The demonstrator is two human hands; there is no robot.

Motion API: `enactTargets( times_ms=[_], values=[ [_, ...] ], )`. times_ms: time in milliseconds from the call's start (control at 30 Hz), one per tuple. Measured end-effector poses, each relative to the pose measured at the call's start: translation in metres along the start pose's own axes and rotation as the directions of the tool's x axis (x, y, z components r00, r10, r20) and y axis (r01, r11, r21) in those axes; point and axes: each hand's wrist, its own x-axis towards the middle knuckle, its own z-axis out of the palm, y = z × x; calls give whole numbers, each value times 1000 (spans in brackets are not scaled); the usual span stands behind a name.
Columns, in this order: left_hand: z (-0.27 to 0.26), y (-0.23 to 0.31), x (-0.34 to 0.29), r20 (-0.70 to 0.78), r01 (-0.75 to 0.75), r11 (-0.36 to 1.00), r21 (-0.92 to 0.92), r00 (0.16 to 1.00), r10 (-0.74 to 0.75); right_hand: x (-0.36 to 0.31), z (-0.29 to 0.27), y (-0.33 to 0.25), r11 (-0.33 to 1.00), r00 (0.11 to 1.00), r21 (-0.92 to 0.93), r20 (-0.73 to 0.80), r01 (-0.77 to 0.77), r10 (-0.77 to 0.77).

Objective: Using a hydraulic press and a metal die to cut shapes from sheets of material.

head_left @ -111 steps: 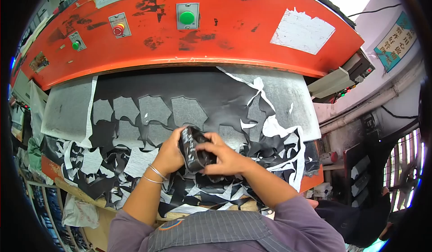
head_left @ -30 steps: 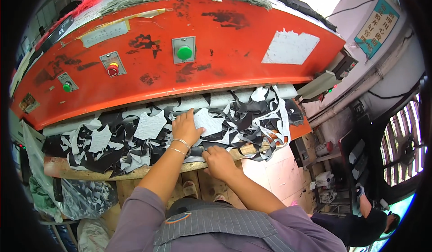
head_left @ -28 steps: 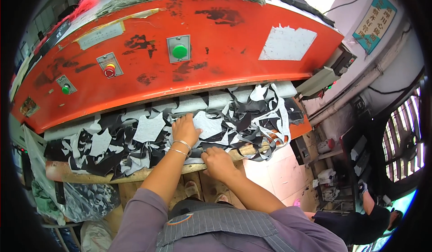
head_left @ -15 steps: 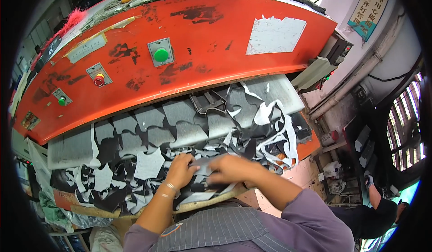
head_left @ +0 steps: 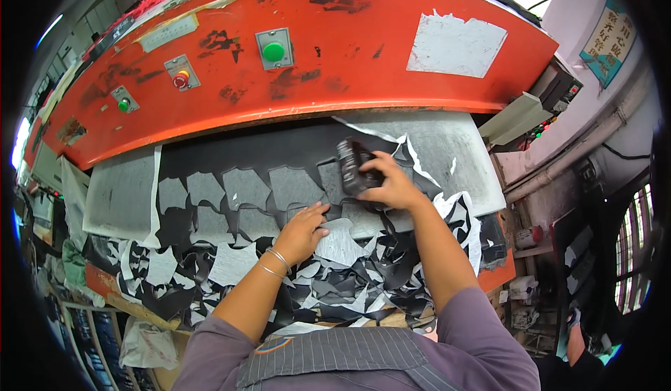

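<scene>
Your right hand (head_left: 390, 183) is grasping the dark cutting die (head_left: 351, 164), thumb and fingers closed on its near right side. Half a second ago that die stood unheld on the sheet while both your hands were down among the offcuts; the work, I judge, has moved from the loose material back to the die. It is over the right part of the black sheet (head_left: 279, 136), just beside the row of cut shapes; motion blur hides whether it touches the sheet or is lifted clear.

Your right forearm reaches up and slightly left, wrist bent inward. Your left hand (head_left: 300, 234) grips nothing visible: it lies palm down with fingers extended toward the sheet's near edge, its thumb close to a pale cut piece (head_left: 340, 243).

Around your forearms, black and white scraps (head_left: 328, 294) heap along the near side. Beyond the hands, the grey tabletop (head_left: 477, 155) shows at both ends of the sheet, and the orange press housing (head_left: 335, 96) stands behind, its large green button (head_left: 273, 52) facing you.
</scene>
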Motion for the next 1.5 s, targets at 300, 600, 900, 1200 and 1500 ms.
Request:
enactTargets(
  times_ms=[300,600,900,1200,1500],
  values=[
    [9,60,10,35,-32,895,-444,998,53,-126,8,-25,751,966,607,169,-259,197],
    [10,65,-68,-218,307,852,-424,878,-425,-116,27,-54,997,989,-54,131,-63,69],
    [-62,9,-147,-547,504,839,-208,651,-526,30,-1,-26,875,993,-471,-14,-112,119],
    [-20,-8,-160,-587,517,854,64,711,-387,30,8,8,888,957,-420,-283,-186,66],
    [-14,1,-147,-573,537,826,171,737,-360,-1,9,30,831,934,-553,-326,-62,-148]
  ],
)
